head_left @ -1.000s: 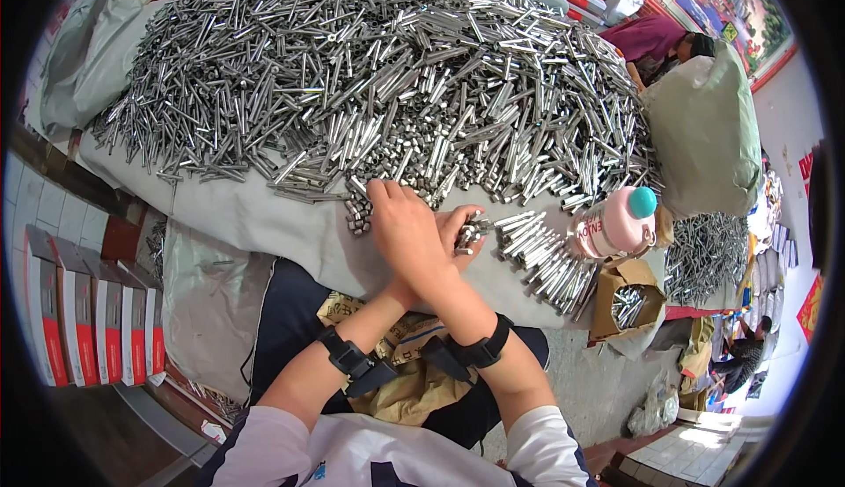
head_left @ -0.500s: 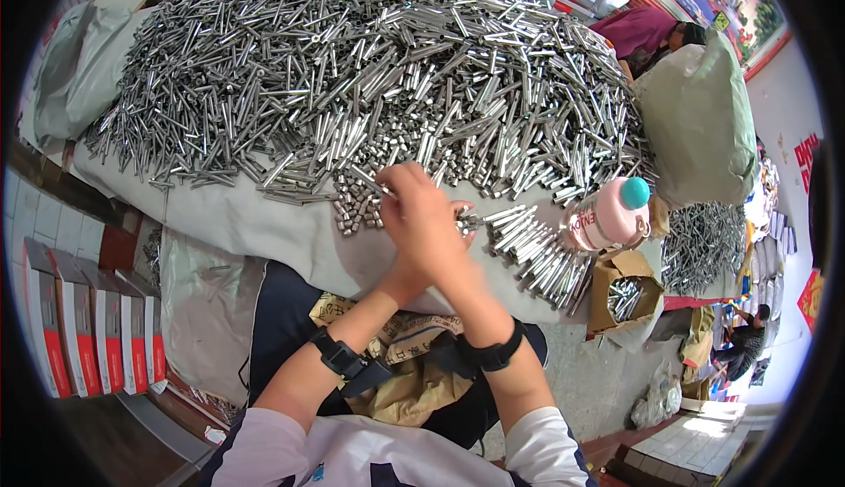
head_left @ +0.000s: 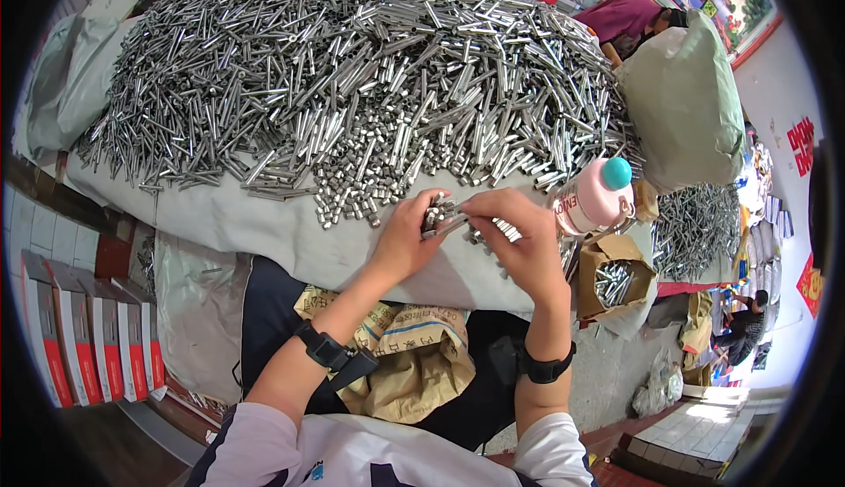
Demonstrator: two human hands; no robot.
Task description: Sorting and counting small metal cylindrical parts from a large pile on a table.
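Head view: your biggest landmark is the heap of metal tubes (head_left: 352, 91), spread over the grey cloth (head_left: 290, 241) that covers the table. Everything else sits around that heap. To its right stands a large pale green sack (head_left: 687, 109). At the heap's near right corner, the pink bottle with a teal cap (head_left: 594, 201) lies tipped, and just below it an open cardboard box (head_left: 612, 267) holds a few more tubes. Beyond the sack, a second smaller pile of tubes (head_left: 695, 227) shows. Off the heap's lower left, a row of red and white boxes (head_left: 88, 337) stands on edge. Below the heap's near edge, a tan paper bag (head_left: 414, 355) rests on your lap.

Half a second ago your hands were stacked together over the heap's near edge, nearly hiding each other. Now they have drawn apart and lie side by side, slightly nearer to you.

Your left hand (head_left: 407, 239) is curled around a small bundle of tubes (head_left: 437, 214), held just off the heap's near edge. Your right hand (head_left: 524, 241) is pinched on a single tube (head_left: 444, 227), its tip meeting the bundle in your left hand. Black wrist straps (head_left: 330, 352) show on both forearms, placed as before.
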